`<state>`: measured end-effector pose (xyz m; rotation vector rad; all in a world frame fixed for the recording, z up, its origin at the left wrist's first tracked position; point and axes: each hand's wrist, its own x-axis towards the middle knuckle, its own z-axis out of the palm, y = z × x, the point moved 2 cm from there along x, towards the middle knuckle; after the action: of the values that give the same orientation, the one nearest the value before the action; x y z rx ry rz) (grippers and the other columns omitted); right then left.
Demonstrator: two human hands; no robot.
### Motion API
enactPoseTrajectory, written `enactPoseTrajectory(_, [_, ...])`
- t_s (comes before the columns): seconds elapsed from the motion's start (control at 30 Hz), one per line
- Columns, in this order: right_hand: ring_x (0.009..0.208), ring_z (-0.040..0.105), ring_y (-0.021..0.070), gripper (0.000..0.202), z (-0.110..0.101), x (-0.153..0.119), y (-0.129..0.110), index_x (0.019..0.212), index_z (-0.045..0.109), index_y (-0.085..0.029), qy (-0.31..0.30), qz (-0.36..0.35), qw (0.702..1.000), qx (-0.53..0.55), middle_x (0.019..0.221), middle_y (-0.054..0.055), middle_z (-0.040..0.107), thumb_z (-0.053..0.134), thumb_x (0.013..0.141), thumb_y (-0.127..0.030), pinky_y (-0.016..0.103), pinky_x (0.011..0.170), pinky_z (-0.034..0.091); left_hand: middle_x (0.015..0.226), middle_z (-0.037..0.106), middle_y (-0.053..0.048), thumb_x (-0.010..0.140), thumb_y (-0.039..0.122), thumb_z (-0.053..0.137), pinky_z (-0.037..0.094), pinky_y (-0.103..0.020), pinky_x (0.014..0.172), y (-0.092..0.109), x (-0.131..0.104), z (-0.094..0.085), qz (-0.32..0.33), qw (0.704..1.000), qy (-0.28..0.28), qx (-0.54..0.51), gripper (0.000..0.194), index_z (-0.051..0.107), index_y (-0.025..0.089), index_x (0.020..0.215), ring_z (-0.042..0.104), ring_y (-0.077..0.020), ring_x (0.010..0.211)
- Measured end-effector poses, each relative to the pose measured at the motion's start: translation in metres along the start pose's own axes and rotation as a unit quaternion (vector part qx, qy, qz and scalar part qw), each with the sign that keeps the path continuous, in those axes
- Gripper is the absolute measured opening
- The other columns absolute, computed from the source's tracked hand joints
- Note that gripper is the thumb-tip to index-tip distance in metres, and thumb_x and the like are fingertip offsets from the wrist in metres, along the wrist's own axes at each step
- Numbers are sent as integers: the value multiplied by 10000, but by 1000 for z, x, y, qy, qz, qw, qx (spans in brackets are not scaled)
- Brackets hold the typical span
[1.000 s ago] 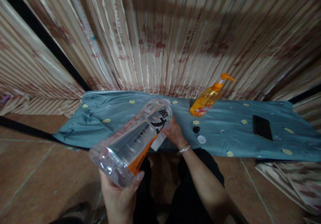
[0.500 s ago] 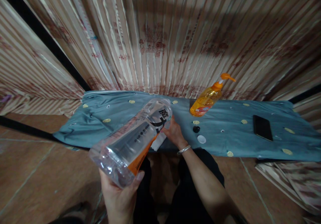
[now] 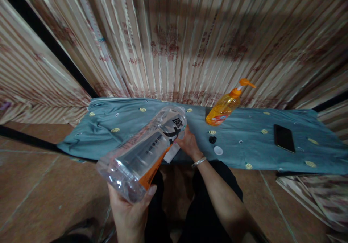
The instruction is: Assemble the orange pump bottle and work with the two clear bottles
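A large clear plastic bottle (image 3: 144, 152) with black lettering and an orange patch is held up at a slant in front of me. Its base points toward me at lower left, its far end toward the cloth. My left hand (image 3: 130, 208) grips the base from below, thumb along the side. At the far end, my right hand (image 3: 189, 141), with a silver bangle on the wrist, is closed on the bottle; its fingertips are hidden behind the plastic. Something white (image 3: 172, 153), perhaps tissue, shows beneath the bottle.
A blue-green cloth (image 3: 244, 127) covers a low, narrow surface. On it are an orange pump bottle (image 3: 223, 107), a small black cap (image 3: 212, 140), a white disc-like lid (image 3: 218, 150) and a dark phone (image 3: 284, 138). Behind hangs a striped curtain (image 3: 174, 47); black bars (image 3: 54, 41) run at the sides.
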<state>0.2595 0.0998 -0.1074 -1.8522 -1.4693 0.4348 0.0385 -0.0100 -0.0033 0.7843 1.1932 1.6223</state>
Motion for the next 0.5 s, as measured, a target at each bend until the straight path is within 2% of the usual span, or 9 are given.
enactPoseTrajectory(0.17, [1054,827,308,514,-1,1,1,1359,604,-187,-3,-8,1000,0,1138,146,833,794,908,-344,452,975,686,1541,658,-194,452,431,1114,405,-859,1209,0,0,0,-2,1000,-7,-2,1194,618,282,1527,629,-545,1445])
enactPoseTrajectory(0.33, [1084,822,309,497,1,0,2,1346,605,-184,1,0,1000,0,1164,153,833,797,906,-311,444,1002,677,1535,657,-208,424,473,1120,384,-868,1219,-2,1,-1,-6,1000,6,3,1230,613,260,1524,610,-559,1462])
enactPoseTrajectory(0.5, [1086,823,305,493,2,1,4,1338,593,-183,-4,-2,1000,-1,1164,147,831,801,906,-296,440,995,674,1568,647,-159,484,493,1112,412,-760,1277,-5,1,-4,8,1000,-13,11,1197,599,305,1549,575,-505,1526])
